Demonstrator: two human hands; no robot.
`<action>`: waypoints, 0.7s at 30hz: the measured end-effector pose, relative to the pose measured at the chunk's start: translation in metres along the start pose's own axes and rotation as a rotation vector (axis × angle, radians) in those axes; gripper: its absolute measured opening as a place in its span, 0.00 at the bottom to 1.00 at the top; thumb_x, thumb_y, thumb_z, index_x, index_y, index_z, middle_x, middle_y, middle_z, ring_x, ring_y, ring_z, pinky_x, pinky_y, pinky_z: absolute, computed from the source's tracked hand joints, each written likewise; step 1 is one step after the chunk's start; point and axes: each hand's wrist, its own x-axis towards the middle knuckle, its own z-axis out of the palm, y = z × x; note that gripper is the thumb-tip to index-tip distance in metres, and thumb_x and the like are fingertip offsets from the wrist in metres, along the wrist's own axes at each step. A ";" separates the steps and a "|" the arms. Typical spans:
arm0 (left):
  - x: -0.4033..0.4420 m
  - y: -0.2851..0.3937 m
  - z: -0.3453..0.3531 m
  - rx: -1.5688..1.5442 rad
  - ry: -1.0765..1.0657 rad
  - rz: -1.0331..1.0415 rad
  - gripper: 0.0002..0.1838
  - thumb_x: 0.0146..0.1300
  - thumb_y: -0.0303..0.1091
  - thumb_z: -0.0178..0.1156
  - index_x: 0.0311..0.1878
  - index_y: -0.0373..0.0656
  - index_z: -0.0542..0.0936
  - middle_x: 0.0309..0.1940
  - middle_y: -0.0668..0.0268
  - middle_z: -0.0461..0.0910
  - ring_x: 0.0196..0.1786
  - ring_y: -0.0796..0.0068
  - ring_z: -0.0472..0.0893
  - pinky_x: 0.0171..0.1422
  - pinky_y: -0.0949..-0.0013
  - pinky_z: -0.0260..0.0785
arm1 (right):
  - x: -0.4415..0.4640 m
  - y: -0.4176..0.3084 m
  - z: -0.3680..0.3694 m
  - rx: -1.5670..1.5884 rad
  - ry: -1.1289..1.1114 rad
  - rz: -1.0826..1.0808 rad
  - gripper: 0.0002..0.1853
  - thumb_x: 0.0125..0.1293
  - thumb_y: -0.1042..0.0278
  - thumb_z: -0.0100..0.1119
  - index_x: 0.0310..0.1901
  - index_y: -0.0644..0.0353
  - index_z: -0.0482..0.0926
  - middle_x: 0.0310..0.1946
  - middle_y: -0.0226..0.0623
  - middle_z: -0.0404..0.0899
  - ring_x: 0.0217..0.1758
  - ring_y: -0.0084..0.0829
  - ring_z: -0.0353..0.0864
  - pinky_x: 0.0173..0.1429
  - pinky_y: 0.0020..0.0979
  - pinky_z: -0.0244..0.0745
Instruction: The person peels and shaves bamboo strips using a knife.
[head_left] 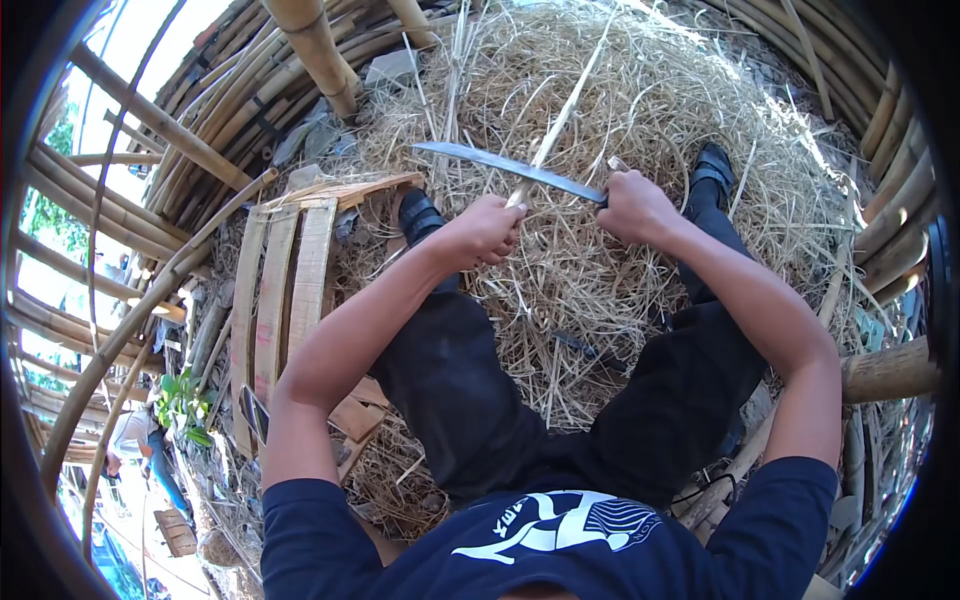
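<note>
My left hand (485,232) is closed around the lower end of a pale bamboo strip (562,118), which points away from me and slightly to the right. In my right hand (638,208) is the handle of a long machete (482,158), mostly covered by my fingers. Its blade extends left across the strip, just beyond my left hand, and looks to be touching it. Beneath both hands lies a thick heap of bamboo shavings (640,110), spreading between and past my sandalled feet.
A slatted wooden crate (268,290) stands left of my left leg. Stacked bamboo poles (230,90) line the far left, with more poles (890,210) at the right. A thick upright pole (318,55) rises ahead. Another person (135,440) is at the far lower left.
</note>
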 end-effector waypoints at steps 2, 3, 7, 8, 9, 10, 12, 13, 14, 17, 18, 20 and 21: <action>0.001 0.000 -0.001 0.025 -0.026 -0.017 0.16 0.76 0.42 0.47 0.30 0.50 0.63 0.16 0.80 0.58 0.13 0.89 0.54 0.13 0.79 0.42 | -0.001 -0.001 0.009 -0.012 0.021 -0.075 0.14 0.51 0.66 0.57 0.33 0.70 0.83 0.34 0.58 0.83 0.40 0.52 0.85 0.51 0.44 0.80; 0.000 -0.002 0.002 0.024 -0.027 -0.023 0.16 0.76 0.42 0.47 0.30 0.50 0.63 0.16 0.80 0.58 0.13 0.89 0.54 0.13 0.79 0.42 | -0.002 -0.001 0.013 -0.023 0.048 -0.157 0.14 0.51 0.66 0.57 0.33 0.70 0.83 0.34 0.57 0.83 0.40 0.52 0.85 0.52 0.44 0.79; 0.004 -0.013 0.007 0.180 0.134 0.039 0.16 0.75 0.43 0.48 0.30 0.50 0.63 0.17 0.80 0.56 0.14 0.88 0.55 0.14 0.78 0.44 | 0.020 0.011 0.001 -0.097 0.021 -0.037 0.12 0.52 0.67 0.57 0.30 0.68 0.84 0.29 0.49 0.83 0.34 0.44 0.85 0.45 0.40 0.81; 0.007 -0.011 0.005 0.169 0.116 0.033 0.16 0.75 0.43 0.48 0.30 0.50 0.63 0.17 0.80 0.56 0.14 0.88 0.55 0.14 0.78 0.44 | 0.022 0.011 0.001 -0.035 -0.052 0.030 0.13 0.52 0.67 0.58 0.31 0.70 0.83 0.32 0.51 0.84 0.36 0.45 0.86 0.45 0.41 0.81; 0.010 -0.008 0.007 0.158 0.092 0.028 0.16 0.75 0.44 0.48 0.30 0.50 0.63 0.17 0.80 0.56 0.14 0.88 0.55 0.14 0.78 0.44 | 0.010 0.003 -0.005 -0.021 -0.015 0.020 0.15 0.52 0.66 0.57 0.33 0.72 0.83 0.35 0.56 0.83 0.39 0.50 0.85 0.48 0.44 0.81; 0.003 -0.005 0.007 0.118 0.048 0.010 0.16 0.75 0.44 0.48 0.30 0.50 0.63 0.17 0.80 0.57 0.14 0.88 0.55 0.14 0.78 0.44 | 0.004 0.001 -0.002 -0.011 -0.016 0.026 0.15 0.51 0.66 0.57 0.34 0.73 0.82 0.36 0.58 0.83 0.41 0.51 0.85 0.50 0.44 0.80; 0.005 -0.004 0.010 0.114 0.065 0.016 0.16 0.75 0.44 0.48 0.30 0.50 0.63 0.17 0.80 0.57 0.14 0.88 0.55 0.14 0.78 0.44 | -0.004 -0.006 0.000 -0.010 -0.031 0.042 0.17 0.51 0.66 0.57 0.37 0.73 0.81 0.37 0.59 0.82 0.43 0.52 0.84 0.54 0.45 0.78; 0.004 -0.008 0.010 0.104 0.088 0.008 0.16 0.75 0.44 0.48 0.30 0.50 0.64 0.17 0.80 0.57 0.14 0.88 0.55 0.14 0.78 0.45 | -0.004 -0.008 0.005 -0.003 -0.039 0.044 0.17 0.51 0.66 0.57 0.37 0.73 0.81 0.37 0.59 0.82 0.43 0.52 0.84 0.54 0.45 0.78; 0.008 -0.011 0.009 0.175 0.099 0.043 0.16 0.75 0.44 0.48 0.29 0.49 0.64 0.17 0.80 0.57 0.14 0.87 0.56 0.14 0.77 0.46 | -0.003 -0.008 0.009 -0.002 -0.050 -0.002 0.17 0.52 0.65 0.57 0.37 0.73 0.81 0.37 0.59 0.82 0.43 0.53 0.84 0.54 0.45 0.78; 0.012 -0.022 0.016 0.243 0.151 0.025 0.16 0.75 0.44 0.48 0.30 0.49 0.66 0.17 0.79 0.58 0.14 0.86 0.57 0.15 0.76 0.47 | 0.009 0.001 0.009 0.012 -0.090 0.000 0.15 0.53 0.64 0.58 0.35 0.68 0.82 0.35 0.55 0.83 0.41 0.49 0.85 0.51 0.43 0.80; 0.015 -0.024 0.013 0.386 0.181 0.101 0.16 0.75 0.44 0.48 0.30 0.48 0.67 0.16 0.78 0.60 0.13 0.85 0.57 0.15 0.75 0.48 | 0.015 0.004 0.003 -0.052 -0.071 -0.013 0.15 0.53 0.64 0.58 0.35 0.68 0.83 0.35 0.54 0.83 0.41 0.48 0.85 0.51 0.42 0.80; 0.023 -0.024 0.007 0.379 0.172 0.093 0.16 0.75 0.44 0.48 0.31 0.48 0.67 0.16 0.78 0.60 0.14 0.85 0.57 0.15 0.75 0.49 | 0.021 0.001 -0.003 -0.057 -0.093 0.041 0.14 0.53 0.65 0.58 0.36 0.68 0.83 0.36 0.55 0.83 0.41 0.49 0.85 0.51 0.43 0.80; 0.024 -0.019 0.009 0.367 0.156 0.085 0.16 0.75 0.44 0.48 0.31 0.47 0.67 0.16 0.77 0.60 0.14 0.84 0.57 0.16 0.74 0.49 | 0.018 -0.004 -0.001 -0.065 -0.088 0.040 0.14 0.53 0.65 0.58 0.36 0.68 0.83 0.36 0.55 0.83 0.41 0.49 0.85 0.51 0.43 0.80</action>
